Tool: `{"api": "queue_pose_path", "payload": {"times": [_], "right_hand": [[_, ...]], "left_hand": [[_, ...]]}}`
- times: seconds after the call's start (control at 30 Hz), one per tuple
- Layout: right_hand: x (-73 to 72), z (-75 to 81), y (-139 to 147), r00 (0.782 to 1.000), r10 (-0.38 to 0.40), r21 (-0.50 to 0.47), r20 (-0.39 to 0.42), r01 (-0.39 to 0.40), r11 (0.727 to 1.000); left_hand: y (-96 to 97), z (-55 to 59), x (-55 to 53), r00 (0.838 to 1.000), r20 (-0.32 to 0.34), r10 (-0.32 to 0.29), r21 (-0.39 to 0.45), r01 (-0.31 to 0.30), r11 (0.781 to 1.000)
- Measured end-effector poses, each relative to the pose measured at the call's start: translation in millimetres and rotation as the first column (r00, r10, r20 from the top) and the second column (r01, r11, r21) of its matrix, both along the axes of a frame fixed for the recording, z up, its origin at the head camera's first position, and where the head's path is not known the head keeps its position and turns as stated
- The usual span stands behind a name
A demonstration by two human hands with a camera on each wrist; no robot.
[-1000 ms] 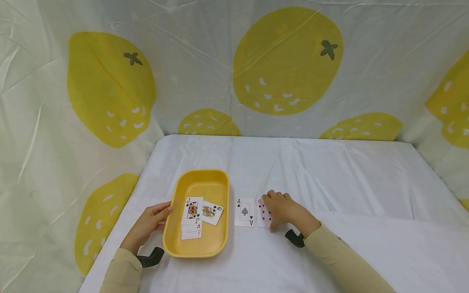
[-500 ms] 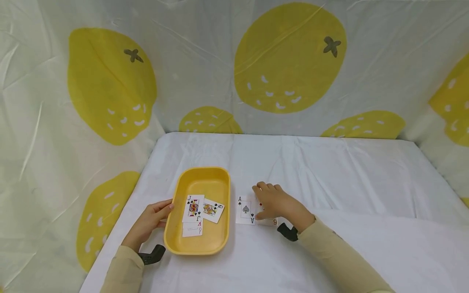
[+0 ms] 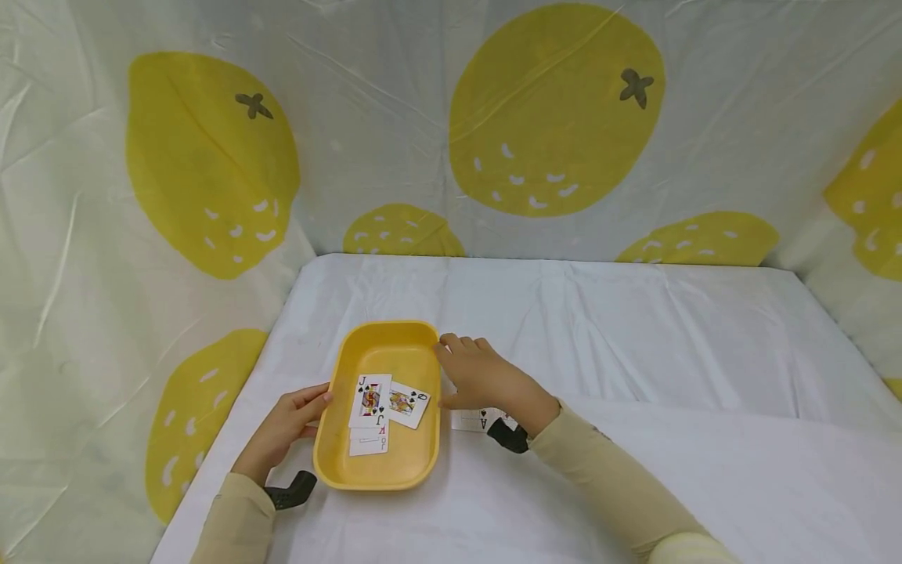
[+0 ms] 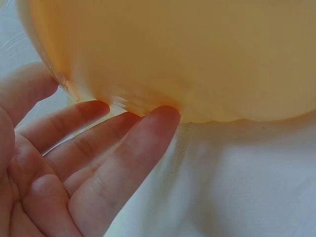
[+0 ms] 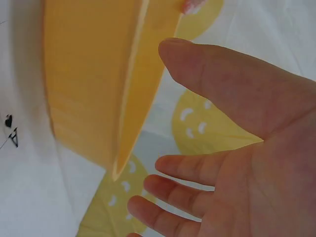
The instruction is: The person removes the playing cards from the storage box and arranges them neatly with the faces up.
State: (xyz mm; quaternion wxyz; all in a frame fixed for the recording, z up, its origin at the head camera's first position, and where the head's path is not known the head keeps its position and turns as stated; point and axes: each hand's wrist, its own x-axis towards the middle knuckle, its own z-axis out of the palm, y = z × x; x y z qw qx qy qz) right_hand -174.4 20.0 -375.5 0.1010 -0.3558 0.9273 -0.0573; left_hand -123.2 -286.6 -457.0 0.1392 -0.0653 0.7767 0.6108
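Observation:
My left hand (image 3: 282,427) lies at the left side of a yellow tray (image 3: 405,470), thumb and fingertips touching its rim. In the left wrist view its fairly straight fingers meet the tray's outer wall (image 4: 237,69). Over the tray's right rim reaches my right hand (image 3: 486,376), with thumb and fingers spread and nothing between them. Inside the tray lie a jack of spades (image 3: 371,399), a queen of spades (image 3: 407,407) and, partly under the jack, other cards (image 3: 369,446). An ace of spades (image 3: 467,421) on the table is mostly hidden by my right hand.
A white cloth (image 3: 676,454) covers the table. Lemon-printed fabric (image 3: 395,157) hangs behind it and at both sides. A black wrist device (image 3: 507,436) overlaps the cards on the table in the head view; another black device (image 3: 292,491) is on my left wrist.
My right hand has moved left from the six of diamonds, across the ace, to the tray's right rim. The left hand and the cards in the tray have stayed put.

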Motion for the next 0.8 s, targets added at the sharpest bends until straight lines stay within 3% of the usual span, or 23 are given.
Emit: {"api": "queue_pose_path", "payload": {"times": [0.17,0.43,0.8], "right_hand": [[1.6,8.7,-25,0.999,0.046,0.031,-0.029,-0.046,0.998],[2.4,8.9,-65,0.987,0.141,0.051,-0.081,-0.137,0.989],[-5.5,-12.2,-111,0.989,0.129,0.107,-0.075,-0.121,0.987]], "left_hand": [[-0.2,0.0,-0.6,1.000,0.003,0.006,0.001,-0.006,1.000],[0.8,0.7,1.6,1.000,0.011,0.001,0.010,-0.001,1.000],[-0.2,1.5,1.3,1.000,-0.003,-0.004,0.019,0.004,1.000]]}}
